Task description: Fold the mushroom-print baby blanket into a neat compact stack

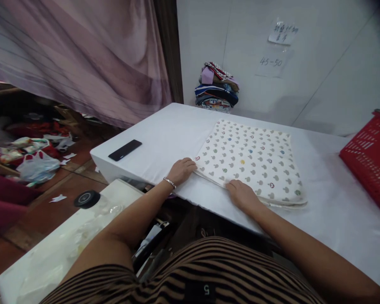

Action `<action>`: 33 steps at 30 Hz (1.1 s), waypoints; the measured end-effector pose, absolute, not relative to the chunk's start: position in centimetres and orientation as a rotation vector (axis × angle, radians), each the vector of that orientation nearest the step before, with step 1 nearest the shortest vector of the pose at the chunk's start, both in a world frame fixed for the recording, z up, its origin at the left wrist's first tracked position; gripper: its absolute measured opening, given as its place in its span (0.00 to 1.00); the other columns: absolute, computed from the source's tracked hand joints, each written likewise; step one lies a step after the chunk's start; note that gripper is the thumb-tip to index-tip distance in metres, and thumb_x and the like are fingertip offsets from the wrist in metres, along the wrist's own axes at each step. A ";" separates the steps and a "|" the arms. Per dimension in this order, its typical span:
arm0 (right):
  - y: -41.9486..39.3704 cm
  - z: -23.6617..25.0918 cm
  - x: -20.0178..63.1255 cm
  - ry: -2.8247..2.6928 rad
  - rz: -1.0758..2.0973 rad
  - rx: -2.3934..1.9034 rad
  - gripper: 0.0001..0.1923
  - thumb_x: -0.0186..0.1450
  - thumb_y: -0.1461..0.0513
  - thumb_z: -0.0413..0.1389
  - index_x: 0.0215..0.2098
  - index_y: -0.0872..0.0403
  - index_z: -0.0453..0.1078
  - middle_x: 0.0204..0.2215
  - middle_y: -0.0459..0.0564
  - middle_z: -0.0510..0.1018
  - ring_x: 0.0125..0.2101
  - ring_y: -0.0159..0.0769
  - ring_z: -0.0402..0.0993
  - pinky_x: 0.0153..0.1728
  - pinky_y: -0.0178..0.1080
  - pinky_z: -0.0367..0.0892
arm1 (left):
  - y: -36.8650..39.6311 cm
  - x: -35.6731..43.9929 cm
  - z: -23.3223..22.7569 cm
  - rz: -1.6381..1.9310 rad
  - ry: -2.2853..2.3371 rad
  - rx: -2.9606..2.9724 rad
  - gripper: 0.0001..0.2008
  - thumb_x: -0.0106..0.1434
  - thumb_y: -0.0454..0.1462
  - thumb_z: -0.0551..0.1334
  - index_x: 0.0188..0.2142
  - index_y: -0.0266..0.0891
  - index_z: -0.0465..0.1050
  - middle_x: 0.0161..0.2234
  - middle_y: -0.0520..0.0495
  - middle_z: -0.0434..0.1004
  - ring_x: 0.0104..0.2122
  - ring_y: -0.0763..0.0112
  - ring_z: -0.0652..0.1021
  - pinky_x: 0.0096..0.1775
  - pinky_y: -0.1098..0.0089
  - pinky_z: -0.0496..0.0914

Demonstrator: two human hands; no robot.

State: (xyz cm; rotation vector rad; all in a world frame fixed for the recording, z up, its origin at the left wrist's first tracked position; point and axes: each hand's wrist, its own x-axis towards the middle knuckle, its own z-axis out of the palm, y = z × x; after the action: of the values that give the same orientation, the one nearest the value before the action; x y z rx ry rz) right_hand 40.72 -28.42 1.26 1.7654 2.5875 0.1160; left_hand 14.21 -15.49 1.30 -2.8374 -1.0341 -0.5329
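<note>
My left hand (181, 169) lay curled at the near left corner of the folded cloth (251, 160), fingertips closed on its layered edge, a thin metal bangle (169, 183) at the wrist. My right hand (242, 195) rested flat, fingers together, pressing the near edge and gripping nothing. The cloth was soft cotton, cream with small grey mushroom-like prints and a few coloured ones, folded into a rough square of several layers; it sat mid-table, at twelve o'clock from my hands. The table (164, 139) wore a smooth white cover. At ten o'clock, well apart from the cloth, a slim black phone (125, 150) lay near the table's left edge. At twelve, against the pale wall, stood a stack of folded clothes (217, 86) in mixed colours. At three o'clock a red perforated plastic basket (370, 158) sat on the table's right side. A mauve striped curtain (82, 59) hung at eleven, and a round black tape roll (87, 199) rested on a white surface at eight.
</note>
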 end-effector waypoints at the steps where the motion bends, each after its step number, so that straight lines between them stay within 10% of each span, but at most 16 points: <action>1: -28.5 1.0 40.7 2.594 0.139 1.770 0.13 0.67 0.67 0.44 0.44 0.56 0.69 0.42 0.55 0.72 0.40 0.39 0.66 0.38 0.38 0.60 | -15.5 14.0 1.2 -0.509 -1.050 -2.854 0.13 0.62 0.30 0.54 0.40 0.44 0.74 0.45 0.49 0.76 0.48 0.65 0.71 0.44 0.64 0.68; 21: -29.0 0.0 40.7 2.685 0.216 1.834 0.16 0.64 0.71 0.46 0.46 0.58 0.70 0.42 0.55 0.73 0.39 0.39 0.66 0.40 0.39 0.61 | -16.1 12.6 -1.0 -1.028 -1.430 -2.981 0.24 0.53 0.27 0.52 0.49 0.42 0.70 0.48 0.47 0.74 0.49 0.68 0.72 0.53 0.62 0.67; 33: -29.1 0.2 40.7 2.690 0.216 1.835 0.18 0.62 0.71 0.45 0.47 0.58 0.70 0.42 0.56 0.73 0.39 0.40 0.66 0.41 0.40 0.62 | -17.8 12.6 -0.3 -1.196 -1.494 -2.853 0.04 0.58 0.35 0.59 0.30 0.41 0.73 0.45 0.47 0.70 0.48 0.66 0.70 0.51 0.62 0.67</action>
State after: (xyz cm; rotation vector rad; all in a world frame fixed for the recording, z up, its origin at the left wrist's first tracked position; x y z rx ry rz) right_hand 40.71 -29.10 0.18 1.8348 2.6898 0.2160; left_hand 12.57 -17.83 -0.25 -2.8534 -1.4939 -1.1959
